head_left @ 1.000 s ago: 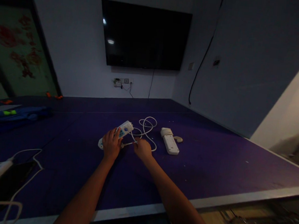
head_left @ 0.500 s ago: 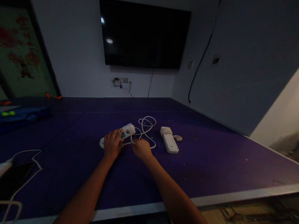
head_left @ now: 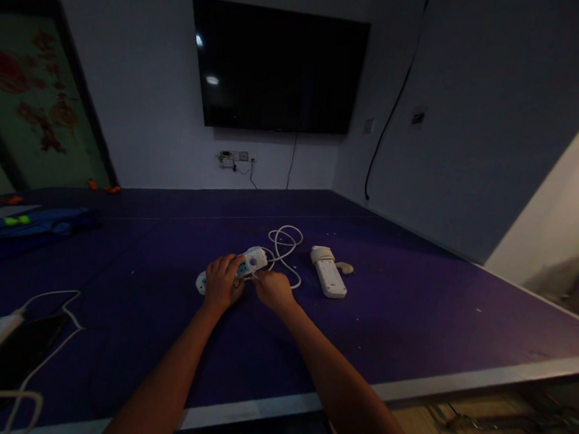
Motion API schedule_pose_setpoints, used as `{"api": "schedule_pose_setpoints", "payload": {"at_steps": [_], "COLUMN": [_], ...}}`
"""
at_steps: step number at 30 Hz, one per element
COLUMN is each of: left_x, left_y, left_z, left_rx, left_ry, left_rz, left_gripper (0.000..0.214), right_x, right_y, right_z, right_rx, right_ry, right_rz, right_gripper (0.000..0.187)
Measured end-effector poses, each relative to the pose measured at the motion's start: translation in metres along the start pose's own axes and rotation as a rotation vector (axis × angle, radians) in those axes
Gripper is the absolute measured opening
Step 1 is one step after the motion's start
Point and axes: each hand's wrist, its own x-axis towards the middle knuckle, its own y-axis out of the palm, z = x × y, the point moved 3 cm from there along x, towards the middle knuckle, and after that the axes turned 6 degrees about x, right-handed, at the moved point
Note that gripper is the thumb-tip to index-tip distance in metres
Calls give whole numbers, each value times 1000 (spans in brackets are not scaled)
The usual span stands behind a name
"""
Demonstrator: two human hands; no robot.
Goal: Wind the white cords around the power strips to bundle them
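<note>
Power strip (head_left: pixel 252 261) shifted nearer, left grip (head_left: pixel 223 282) clasping it

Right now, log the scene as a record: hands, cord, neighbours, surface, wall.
left hand: gripping the power strip, teal sockets partly showing
strip lifted or resting: cannot tell
right hand: closed on the white cord, next to the strip
cord lie: loose loops beyond the right hand
right neighbour: white block, cord wound around one end
far left: blue cloth
surface: purple table, pale front edge
wall: dark screen
</note>
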Motion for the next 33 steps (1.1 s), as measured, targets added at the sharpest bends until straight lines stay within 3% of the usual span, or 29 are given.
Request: {"api": "schedule_pose_setpoints", "payload": {"at_steps": [8, 15, 26, 33], "left_x": [-3, -6, -1, -1], "left_y": [2, 0, -1, -2], "left_z": [1, -1, 0, 3], "left_rx": [14, 61, -6, -4], "left_ry": [-31, -87, -19, 16], "left_rz": [-70, -138, -58, -3], "left_gripper": [62, 59, 51, 62], "right_x": [-1, -1, -2, -4], "right_y": [-1, 1, 3, 5], "right_z": [2, 4, 6, 7], "right_rx": [-7, 21, 3, -43], "right_ry": [-19, -37, -86, -134], "right_rz": [-1, -14, -13, 6], "right_gripper": [30, 30, 32, 34]}}
